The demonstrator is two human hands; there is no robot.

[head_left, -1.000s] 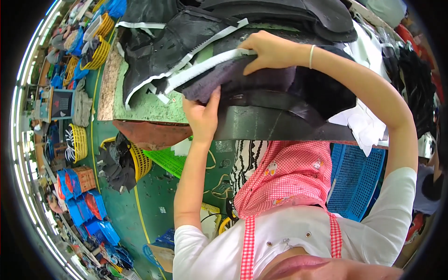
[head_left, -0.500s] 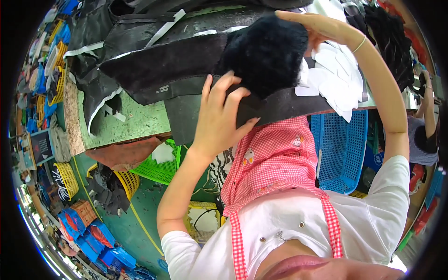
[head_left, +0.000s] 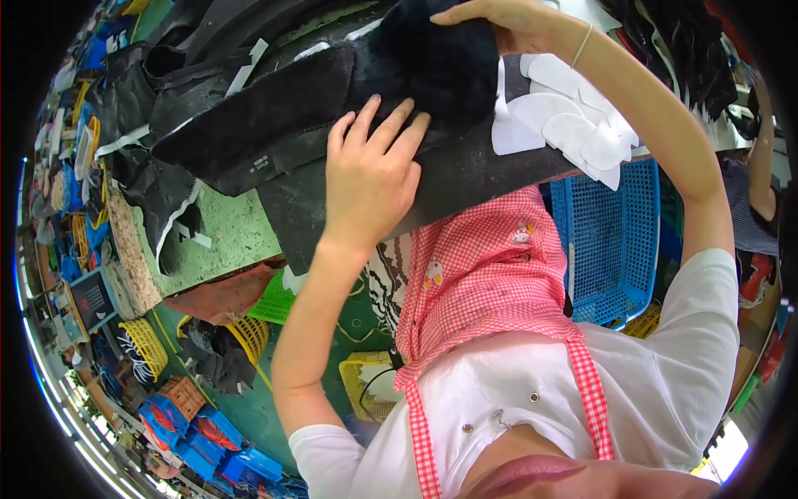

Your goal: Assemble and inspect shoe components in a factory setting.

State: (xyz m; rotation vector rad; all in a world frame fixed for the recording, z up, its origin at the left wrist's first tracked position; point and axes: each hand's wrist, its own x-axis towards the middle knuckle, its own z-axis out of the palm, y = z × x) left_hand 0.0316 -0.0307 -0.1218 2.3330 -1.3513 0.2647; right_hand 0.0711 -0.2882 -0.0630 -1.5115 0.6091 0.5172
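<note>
Lowered since before, two hands, left hand and right hand, press flat, unclenched, on one black fleece piece.

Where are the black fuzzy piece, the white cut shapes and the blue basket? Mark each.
black fuzzy piece (head_left: pixel 449 62), head view, its furry middle
white cut shapes (head_left: pixel 573 125), head view, middle of the stack
blue basket (head_left: pixel 611 241), head view, its mesh wall
</note>
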